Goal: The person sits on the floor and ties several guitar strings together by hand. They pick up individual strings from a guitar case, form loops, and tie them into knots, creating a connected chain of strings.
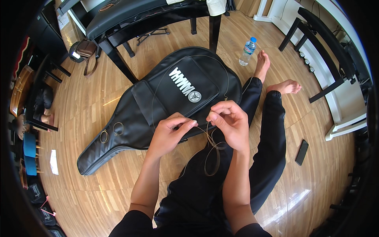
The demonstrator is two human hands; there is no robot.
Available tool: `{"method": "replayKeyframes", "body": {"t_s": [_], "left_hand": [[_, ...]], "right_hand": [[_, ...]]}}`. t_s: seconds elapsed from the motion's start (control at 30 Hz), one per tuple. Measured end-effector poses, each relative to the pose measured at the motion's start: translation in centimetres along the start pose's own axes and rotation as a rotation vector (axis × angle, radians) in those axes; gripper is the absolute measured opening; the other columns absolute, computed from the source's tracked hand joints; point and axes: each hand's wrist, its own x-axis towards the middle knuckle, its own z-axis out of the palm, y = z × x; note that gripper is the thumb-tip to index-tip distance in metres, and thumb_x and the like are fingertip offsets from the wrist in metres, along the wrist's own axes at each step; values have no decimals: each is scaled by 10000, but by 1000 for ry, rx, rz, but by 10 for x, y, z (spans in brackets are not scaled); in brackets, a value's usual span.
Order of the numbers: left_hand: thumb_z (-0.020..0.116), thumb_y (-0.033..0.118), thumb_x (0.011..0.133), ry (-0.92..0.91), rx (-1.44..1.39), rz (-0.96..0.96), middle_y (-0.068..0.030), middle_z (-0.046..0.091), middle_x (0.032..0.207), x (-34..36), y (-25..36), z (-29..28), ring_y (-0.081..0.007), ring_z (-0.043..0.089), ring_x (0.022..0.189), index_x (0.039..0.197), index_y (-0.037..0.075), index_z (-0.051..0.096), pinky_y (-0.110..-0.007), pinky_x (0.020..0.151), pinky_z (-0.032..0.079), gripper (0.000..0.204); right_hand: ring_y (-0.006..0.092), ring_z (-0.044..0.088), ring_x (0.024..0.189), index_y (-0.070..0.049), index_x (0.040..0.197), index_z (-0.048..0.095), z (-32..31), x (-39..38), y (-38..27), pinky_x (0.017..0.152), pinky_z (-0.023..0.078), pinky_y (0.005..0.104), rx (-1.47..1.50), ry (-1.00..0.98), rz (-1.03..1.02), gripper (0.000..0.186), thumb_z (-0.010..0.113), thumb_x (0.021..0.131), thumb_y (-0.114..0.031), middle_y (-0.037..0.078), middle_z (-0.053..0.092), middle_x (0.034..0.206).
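Both hands are raised above my lap, over the near edge of a black guitar gig bag (134, 114). With thumb and forefinger, my left hand (169, 133) pinches one stretch of a thin, wiry guitar string (217, 160). My right hand (232, 123), just to the right of it, pinches the same tangle of string. Loose loops hang below the fingers, against my black trousers. A long arc of thin string runs across the bag's front pocket, up to a small curl near my right hand. Two small coils of string (104, 136) rest on the bag's narrow end.
Behind the bag stands a black padded bench (118, 23). A water bottle (248, 51) with a blue cap stands by my bare feet. To my right, a dark phone (302, 152) lies on the wood floor. A brown bag (86, 50) sits at the far left; another bench (331, 51) is at right.
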Motion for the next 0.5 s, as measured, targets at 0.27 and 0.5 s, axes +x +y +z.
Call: {"method": "replayKeyframes", "body": {"t_s": [0.27,0.5], "left_hand": [[533,203,1009,-32,-372,-165,-135,698,933,-2,16,7,-193,706,814,1023,-22,587,-244,673,505,233],[489,274,1029,21,-451,-210,-110,684,808,-1,15,14,-199,706,642,992,23,545,-185,425,303,260]], "right_hand": [[120,666,862,8,1044,628,5,-3,-6,765,520,258,-128,-80,28,265,747,807,23,70,705,929],[166,660,937,-56,1229,608,21,1,-13,739,555,280,-301,-89,-56,517,798,750,-14,97,637,1155]]}}
